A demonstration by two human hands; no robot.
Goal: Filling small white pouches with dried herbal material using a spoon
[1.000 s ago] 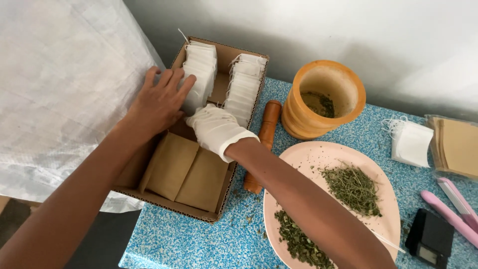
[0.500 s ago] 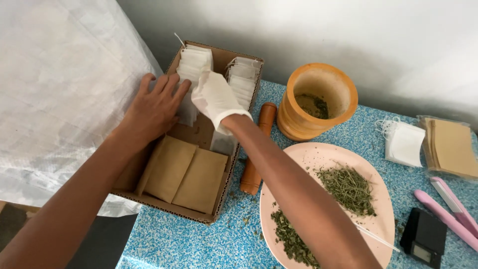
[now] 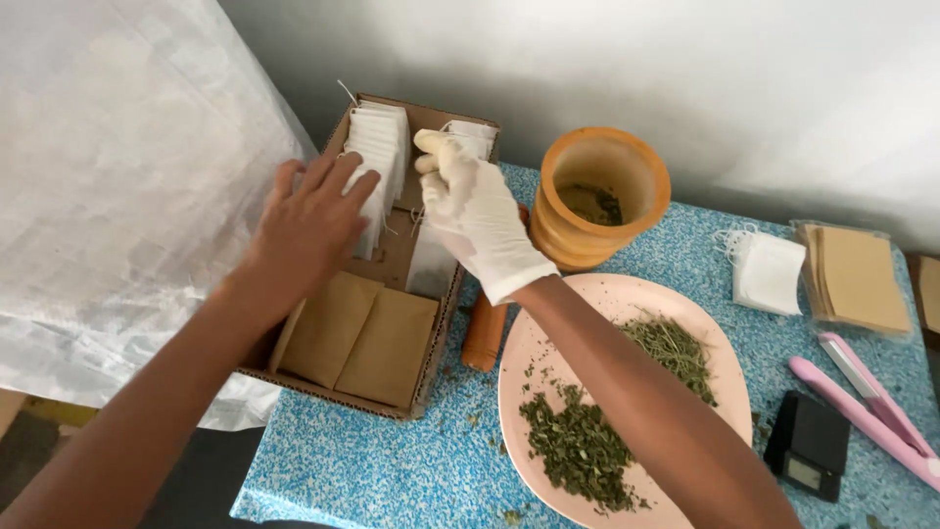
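An open cardboard box [image 3: 333, 387] holds two upright stacks of white filter bags and flat brown envelopes [image 3: 357, 338] at the front. My bare left hand [image 3: 308, 220] lies flat, fingers spread, against the left stack [image 3: 377, 137]. My gloved right hand [image 3: 475, 211] is raised over the right stack [image 3: 477, 132], pinching one thin white filter bag [image 3: 431, 260] that hangs down into the box.
A wooden mortar [image 3: 597, 196] and pestle [image 3: 483, 333] stand right of the box. A pink plate [image 3: 729, 392] carries dried green herbs [image 3: 578, 451]. Farther right lie loose white bags [image 3: 769, 269], brown envelopes [image 3: 857, 274], a black pocket scale [image 3: 808, 446] and a pink tool [image 3: 862, 402]. A white sack [image 3: 117, 176] fills the left.
My right hand rose from the box's middle to the right stack and lifted a filter bag out. My left hand stayed on the left stack.
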